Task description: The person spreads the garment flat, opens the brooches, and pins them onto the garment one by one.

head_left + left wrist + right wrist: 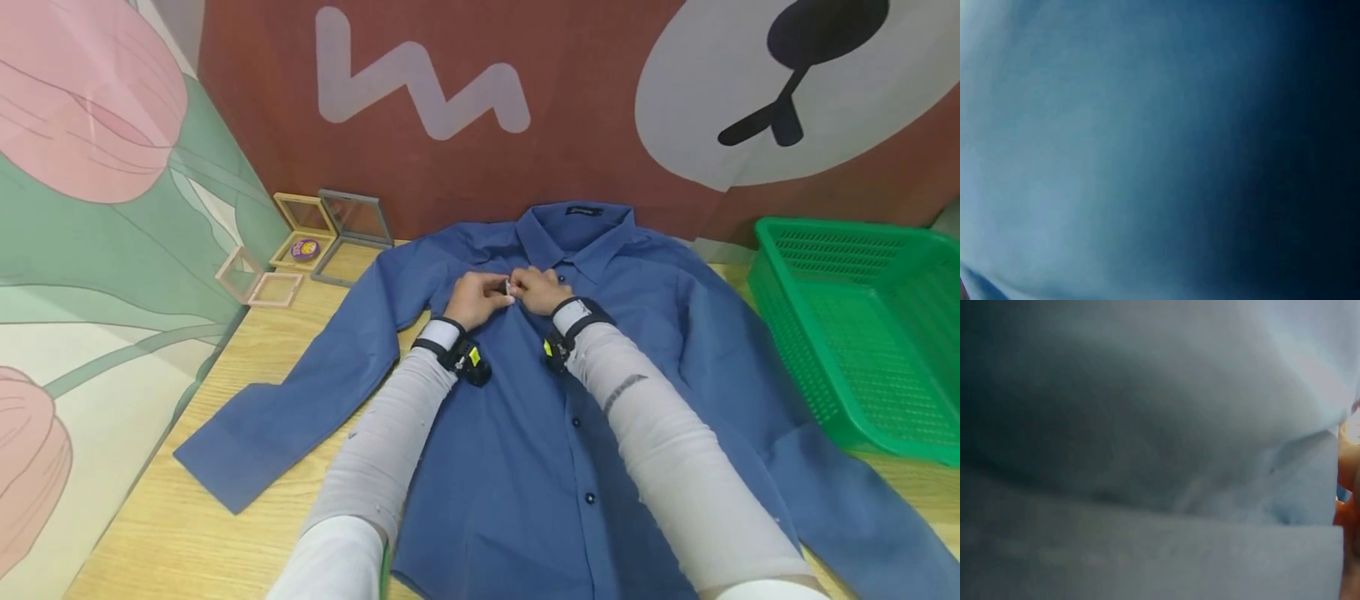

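A blue long-sleeved button shirt (517, 467) lies spread front up, its collar at the far side. At the chest, beside the button placket, my left hand (474, 300) reaches thumb and forefinger toward my right fingertips. Between them shows a small whitish piece (508, 286), mostly hidden, its kind unclear. My right hand (542, 290) has its fingers curled and pinches at that same spot. Blurred blue cloth (1097, 150) fills the left wrist view. In the right wrist view, raised shirt cloth (1147, 412) covers most of the picture, with fingertips (1349, 462) at its right edge.
Open small frame boxes stand at the back left: a yellow one (282, 260) with a purple round badge (305, 249), a grey one (324, 273) and a pink one (276, 302). A green basket (825, 367) stands at right beside the sleeve. A painted wall (585, 125) rises behind.
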Motion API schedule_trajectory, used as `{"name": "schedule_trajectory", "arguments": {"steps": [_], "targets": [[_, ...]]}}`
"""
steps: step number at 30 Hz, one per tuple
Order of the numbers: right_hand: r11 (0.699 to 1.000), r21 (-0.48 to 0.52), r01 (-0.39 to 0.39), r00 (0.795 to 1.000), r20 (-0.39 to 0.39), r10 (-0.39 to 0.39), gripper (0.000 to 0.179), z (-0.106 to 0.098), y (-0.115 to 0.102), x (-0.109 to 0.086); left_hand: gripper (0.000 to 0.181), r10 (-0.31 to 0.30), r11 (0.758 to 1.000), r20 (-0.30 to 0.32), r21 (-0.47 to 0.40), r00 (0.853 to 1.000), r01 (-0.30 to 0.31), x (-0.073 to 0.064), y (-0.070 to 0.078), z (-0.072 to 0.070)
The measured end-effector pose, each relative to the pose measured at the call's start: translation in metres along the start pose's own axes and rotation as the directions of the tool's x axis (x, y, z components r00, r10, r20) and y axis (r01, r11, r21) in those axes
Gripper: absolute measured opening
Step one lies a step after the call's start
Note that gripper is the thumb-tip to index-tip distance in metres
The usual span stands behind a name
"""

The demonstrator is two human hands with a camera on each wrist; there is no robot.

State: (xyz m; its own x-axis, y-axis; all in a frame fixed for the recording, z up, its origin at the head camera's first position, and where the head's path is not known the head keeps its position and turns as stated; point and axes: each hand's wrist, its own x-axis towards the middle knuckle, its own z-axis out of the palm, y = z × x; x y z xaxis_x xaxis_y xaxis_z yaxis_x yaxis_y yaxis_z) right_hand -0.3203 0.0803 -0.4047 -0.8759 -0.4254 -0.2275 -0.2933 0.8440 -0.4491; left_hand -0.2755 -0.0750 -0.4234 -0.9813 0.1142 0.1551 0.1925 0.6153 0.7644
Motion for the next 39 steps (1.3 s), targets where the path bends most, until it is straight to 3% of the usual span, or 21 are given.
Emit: {"name": "schedule_trajectory", "arguments": {"steps": [12, 26, 39], "targets": [[0.999, -0.032, 0.008, 0.999, 0.053, -0.007, 0.027, 0.0005, 0.0027, -0.0038, 0.041, -0.011, 1.0, -0.008, -0.008, 1.0, 0.011, -0.0039, -0.001, 0.0019], [1.0, -0.008, 0.012, 0.999, 0.038, -0.012, 0.026, 0.0019, 0.0081, 0.0025, 0.043, -0.015, 0.998, -0.048, -0.065, 0.999, 0.012, -0.0007, -0.005, 0.0034], [1.0, 0.021, -0.002, 1.0, 0.008, 0.002, 0.024, 0.0012, 0.0053, 0.0011, 0.041, -0.013, 0.999, -0.044, -0.038, 0.999, 0.011, -0.0003, -0.003, 0.0033]]}}
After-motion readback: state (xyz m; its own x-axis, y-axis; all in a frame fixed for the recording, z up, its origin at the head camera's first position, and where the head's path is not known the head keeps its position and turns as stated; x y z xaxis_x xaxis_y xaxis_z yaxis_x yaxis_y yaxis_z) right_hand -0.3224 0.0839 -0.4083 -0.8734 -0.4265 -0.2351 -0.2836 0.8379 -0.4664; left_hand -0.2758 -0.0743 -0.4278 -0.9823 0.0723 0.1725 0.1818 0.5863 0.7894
